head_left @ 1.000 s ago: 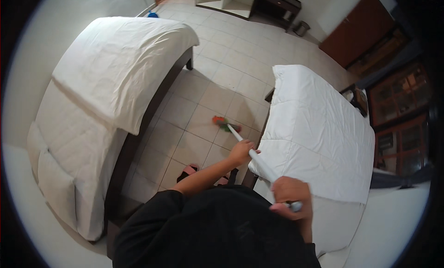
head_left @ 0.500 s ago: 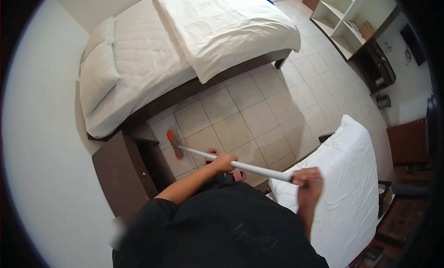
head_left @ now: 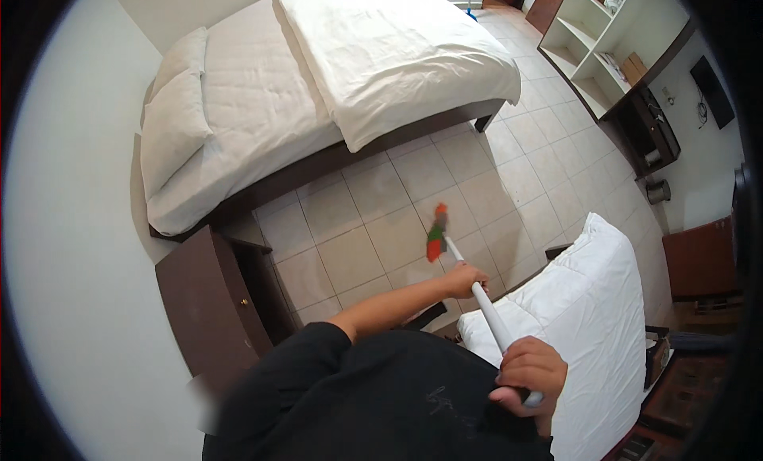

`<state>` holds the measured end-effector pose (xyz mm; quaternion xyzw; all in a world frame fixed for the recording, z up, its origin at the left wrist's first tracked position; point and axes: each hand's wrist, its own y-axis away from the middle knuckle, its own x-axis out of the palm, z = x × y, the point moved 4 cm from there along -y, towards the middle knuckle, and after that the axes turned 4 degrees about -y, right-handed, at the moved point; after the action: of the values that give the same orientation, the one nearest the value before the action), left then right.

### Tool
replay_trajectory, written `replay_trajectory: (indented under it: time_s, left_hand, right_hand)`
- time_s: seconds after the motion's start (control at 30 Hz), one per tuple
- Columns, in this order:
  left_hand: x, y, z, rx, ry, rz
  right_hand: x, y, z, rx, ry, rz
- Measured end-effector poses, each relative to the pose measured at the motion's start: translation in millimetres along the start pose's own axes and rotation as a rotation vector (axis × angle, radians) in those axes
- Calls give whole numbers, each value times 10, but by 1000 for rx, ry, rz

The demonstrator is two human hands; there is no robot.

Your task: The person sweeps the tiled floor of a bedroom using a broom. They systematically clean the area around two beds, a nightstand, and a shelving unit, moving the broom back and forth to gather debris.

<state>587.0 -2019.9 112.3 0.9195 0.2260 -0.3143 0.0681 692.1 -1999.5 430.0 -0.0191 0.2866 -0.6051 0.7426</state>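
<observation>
A broom [head_left: 494,322] with a light grey handle slants across in front of me. Its head, orange-red and green bristles, is over the tiled floor [head_left: 342,262] between the two beds; whether it touches the tiles I cannot tell. My left hand [head_left: 467,280] is closed around the handle partway down. Near the handle's top end, my right hand [head_left: 534,373] is wrapped round it, close to my body. Both hands hold the same broom.
A bed with white bedding [head_left: 262,87] stands ahead, a second white-covered bed [head_left: 588,302] close on my right. A dark brown nightstand [head_left: 203,294] is at left. Farther off are white shelves [head_left: 584,40], a small bin [head_left: 658,191] and a blue-ended pole [head_left: 470,14].
The broom head has swept to the right across the tiles, away from the nightstand. My left hand has moved right with it; my right hand has come lower and nearer my body.
</observation>
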Motion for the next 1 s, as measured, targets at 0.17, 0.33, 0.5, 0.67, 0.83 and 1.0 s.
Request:
replay_trajectory:
  time_s: [0.17,0.33,0.5,0.67,0.83,1.0]
  left_hand:
    - [-444,108,-423,49,15,-78]
    - [-781,836,195,-280,-12,-2]
    - [-894,1860,1464,-557,-472,-61]
    - [-842,1369,1753,-507,-240,-19]
    - [-1082,172,1177,-251,-142,3]
    - [-1645,-102,1031,-80,-37,-191]
  right_hand:
    - [-486,5,292,-315,-70,-119]
    - [-470,83,-457,6,-419,-405]
    - [799,120,-1706,308,-677,-403]
    - [636,-168,-1384,624,-434,-388]
    - [338,-900,-680,294,-196,-424]
    - [436,-1709,-336,-34,128,-111]
